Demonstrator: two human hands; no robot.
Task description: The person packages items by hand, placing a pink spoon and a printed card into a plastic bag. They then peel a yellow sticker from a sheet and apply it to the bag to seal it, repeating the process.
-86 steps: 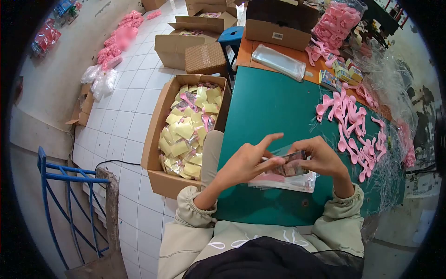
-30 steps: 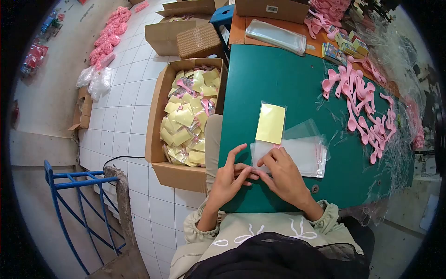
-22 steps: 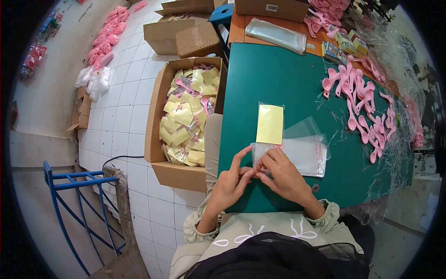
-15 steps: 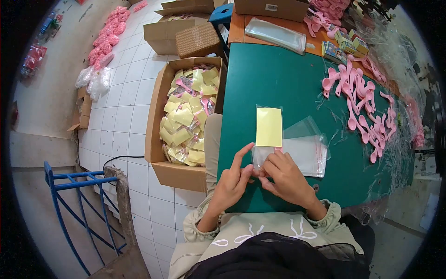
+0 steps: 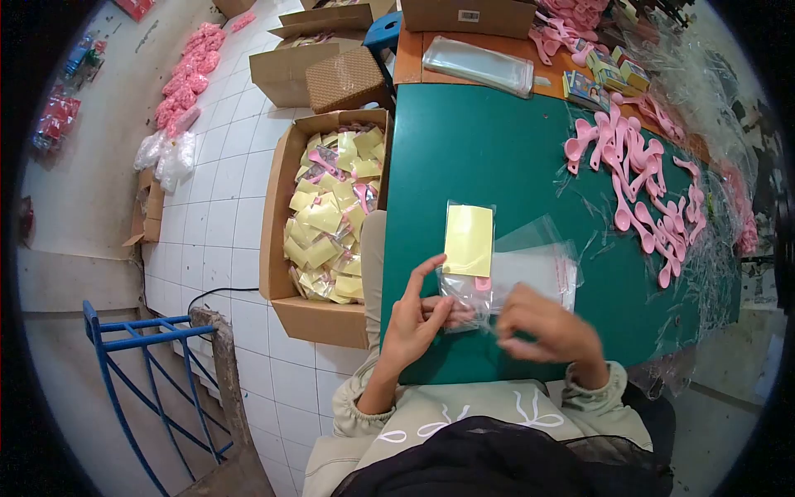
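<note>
A clear plastic bag [image 5: 457,290] with a yellow card [image 5: 468,240] inside lies in front of me on the green table. The pink end of a spoon [image 5: 483,283] shows just below the card. My left hand [image 5: 411,323] grips the bag's lower left edge between thumb and fingers, its index finger stretched along the side. Just right of the bag, my right hand [image 5: 546,325] is blurred, its fingers curled into a pinch. Something thin and clear seems to run from it to the bag; I cannot make it out. Flat clear bags [image 5: 542,277] lie stacked beneath and beside the card's bag.
Several pink spoons [image 5: 638,178] lie in a heap at the right of the green table [image 5: 489,149], near crumpled plastic film [image 5: 696,306]. To the left stands a cardboard box [image 5: 319,319] full of bagged yellow cards. A pack of clear sleeves [image 5: 479,65] lies at the back.
My right hand has moved right, away from the bag's lower edge. My left hand keeps its grip on the bag. More of the pink spoon end shows.
</note>
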